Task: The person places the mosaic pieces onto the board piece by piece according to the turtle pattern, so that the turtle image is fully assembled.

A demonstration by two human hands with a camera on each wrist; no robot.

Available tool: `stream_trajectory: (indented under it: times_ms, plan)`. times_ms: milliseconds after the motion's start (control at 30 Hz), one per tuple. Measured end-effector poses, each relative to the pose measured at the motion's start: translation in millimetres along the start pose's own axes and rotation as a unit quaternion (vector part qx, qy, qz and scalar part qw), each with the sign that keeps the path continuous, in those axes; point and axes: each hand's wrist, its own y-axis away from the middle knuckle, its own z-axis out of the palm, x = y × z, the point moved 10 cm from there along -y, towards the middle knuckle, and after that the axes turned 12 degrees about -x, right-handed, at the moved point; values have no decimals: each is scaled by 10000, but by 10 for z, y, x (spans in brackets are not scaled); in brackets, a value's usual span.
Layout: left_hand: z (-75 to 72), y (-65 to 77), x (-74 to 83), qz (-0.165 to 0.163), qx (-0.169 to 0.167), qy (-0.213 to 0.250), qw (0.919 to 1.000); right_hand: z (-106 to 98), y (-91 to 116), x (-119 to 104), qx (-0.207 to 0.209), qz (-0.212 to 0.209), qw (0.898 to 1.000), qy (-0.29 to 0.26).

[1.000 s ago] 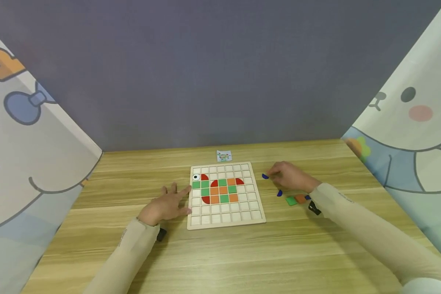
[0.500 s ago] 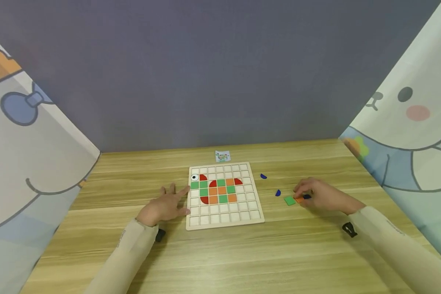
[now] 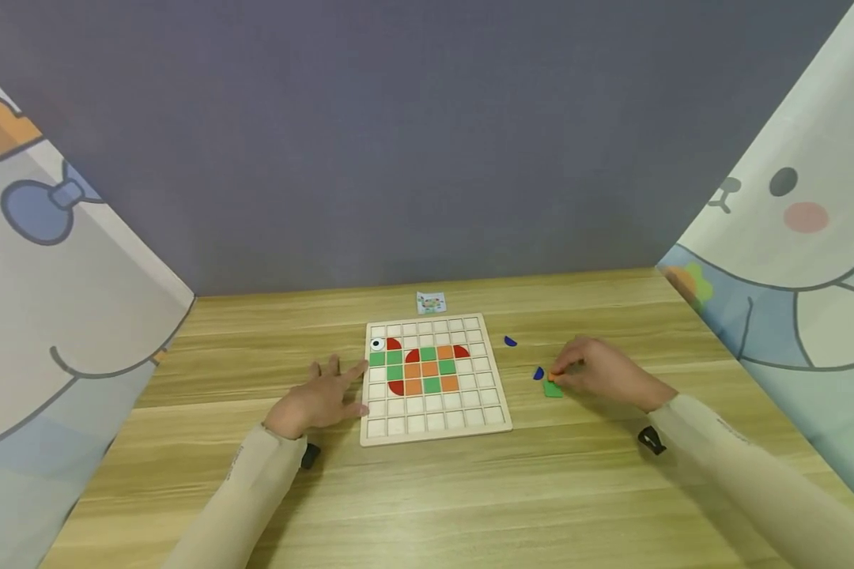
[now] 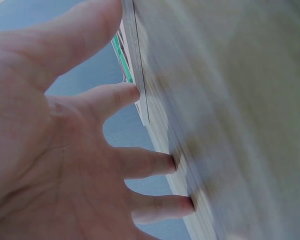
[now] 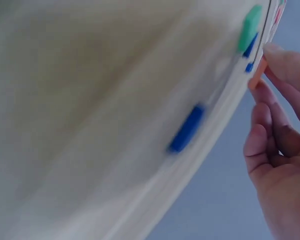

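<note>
My right hand [image 3: 601,373] pinches a small orange tile [image 5: 258,75] between thumb and fingertips, right of the board. In the head view the tile overlaps a green square tile [image 3: 553,390] lying on the table. A dark blue half-round piece [image 3: 538,373] lies just left of these fingertips. My left hand [image 3: 318,399] is spread flat, with thumb and index fingertips at the left edge of the wooden grid board [image 3: 416,425]. Red, green and orange tiles and a round eye piece [image 3: 377,344] sit in the board's cells.
Another dark blue half-round piece [image 3: 510,341] lies near the board's upper right. A blue piece [image 5: 187,129] shows in the right wrist view; my hand hides it in the head view. Behind the board is a small picture card [image 3: 430,303]. A grey wall [image 3: 427,158] closes the back.
My right hand has left the upper blue half-round piece, gone to the loose tiles, picked up the orange one and moved left. The green tile has shifted slightly left. My left hand stays put.
</note>
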Motion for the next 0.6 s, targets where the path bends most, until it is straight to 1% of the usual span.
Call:
stream_trajectory:
  times_ms: [100, 167, 267, 367, 433, 500, 600]
  plan:
    - [-2, -5, 0, -21, -18, -39, 10000, -2, -170, -205, 138, -358, 9992, 144]
    - [-2, -4, -10, -37, -19, -53, 10000, 41, -320, -366, 94, -629, 9977, 241]
    - [-3, -4, -21, -33, -1, -36, 10000, 145, -554, -575, -118, -880, 9959, 171]
    - [3, -10, -30, -22, 5, -5, 10000, 239, -765, -734, -299, -1020, 9942, 144]
    - [7, -13, -28, -20, 2, -13, 10000, 285, -875, -802, -373, -1049, 9937, 132]
    - [7, -18, -25, -21, 13, -36, 10000, 313, -952, -841, -380, -1044, 9937, 169]
    - [-2, -22, -14, -32, 33, -71, 10000, 332, -1014, -867, -350, -1005, 9941, 224]
